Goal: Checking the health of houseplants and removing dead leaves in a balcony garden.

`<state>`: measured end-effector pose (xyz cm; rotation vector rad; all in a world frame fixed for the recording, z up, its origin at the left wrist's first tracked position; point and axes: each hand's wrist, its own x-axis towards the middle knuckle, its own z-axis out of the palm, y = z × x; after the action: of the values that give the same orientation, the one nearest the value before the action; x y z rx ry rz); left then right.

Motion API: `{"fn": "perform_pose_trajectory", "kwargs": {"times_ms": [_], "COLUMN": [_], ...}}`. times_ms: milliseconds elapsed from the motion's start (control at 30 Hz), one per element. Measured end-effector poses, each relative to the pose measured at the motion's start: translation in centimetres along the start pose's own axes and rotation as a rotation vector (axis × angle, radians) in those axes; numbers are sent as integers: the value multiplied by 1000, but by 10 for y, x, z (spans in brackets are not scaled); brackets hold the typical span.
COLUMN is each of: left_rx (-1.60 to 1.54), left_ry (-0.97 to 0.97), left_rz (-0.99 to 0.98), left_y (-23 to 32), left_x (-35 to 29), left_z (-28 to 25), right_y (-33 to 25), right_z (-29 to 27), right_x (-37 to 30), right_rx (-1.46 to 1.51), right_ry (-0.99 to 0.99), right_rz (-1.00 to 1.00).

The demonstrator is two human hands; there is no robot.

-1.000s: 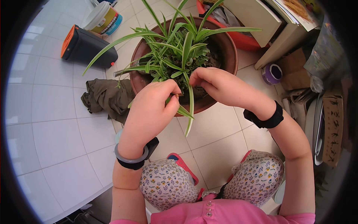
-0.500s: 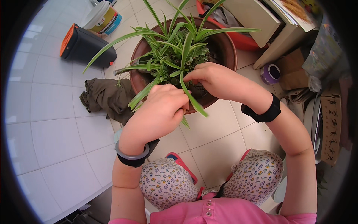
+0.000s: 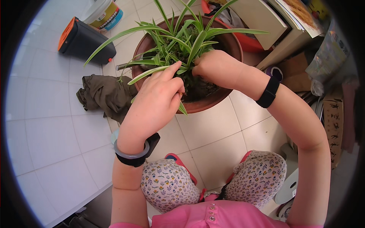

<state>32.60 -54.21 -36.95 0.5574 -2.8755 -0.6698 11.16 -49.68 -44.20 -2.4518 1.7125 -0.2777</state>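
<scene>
A spider plant [image 3: 178, 45] with long green-and-white striped leaves grows in a round brown pot [image 3: 213, 102] in front of me. Over the pot's near left rim is my left hand [image 3: 157, 100], its index finger pointing into the leaves and the other fingers curled toward the thumb. A small brownish bit shows at those fingertips, too small to name. My right hand [image 3: 216, 68] reaches over the pot's right side, fingers bent together at the base of the leaves. Its fingertips are partly hidden, and what they pinch cannot be seen. Dark soil [image 3: 197, 91] shows between the hands.
Left of the pot lie a crumpled dark cloth [image 3: 106, 95] and a black bin with an orange rim [image 3: 87, 41]; a white-lidded bucket [image 3: 102, 15] stands behind them. On the right are a red basin [image 3: 249, 43], a cabinet panel [image 3: 262, 19] and a patterned cardboard box [image 3: 334, 129].
My left hand has raised its index finger into the leaves. My right hand has moved slightly up and deeper among them. The long leaf that hung over the near rim no longer shows there.
</scene>
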Motion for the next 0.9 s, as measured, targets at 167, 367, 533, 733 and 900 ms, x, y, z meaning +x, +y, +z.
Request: {"fn": "perform_pose_trajectory", "kwargs": {"times_ms": [167, 367, 533, 733, 900], "left_rx": [26, 1, -11, -12, -24], "left_ry": [31, 62, 54, 50, 27], "left_rz": [10, -18, -11, -22, -40], "left_y": [-8, -10, -11, -14, -14], "left_x": [-2, -4, -5, -9, -6], "left_z": [2, 1, -2, -3, -4], "right_y": [-4, -5, -5, -1, -12], "right_z": [8, 9, 15, -4, -12], "right_x": [11, 22, 24, 3, 1], "right_rx": [-365, -452, -496, -238, -116], "right_ry": [-53, -193, -189, -97, 49], "right_rz": [-255, -298, -276, -95, -123]}}
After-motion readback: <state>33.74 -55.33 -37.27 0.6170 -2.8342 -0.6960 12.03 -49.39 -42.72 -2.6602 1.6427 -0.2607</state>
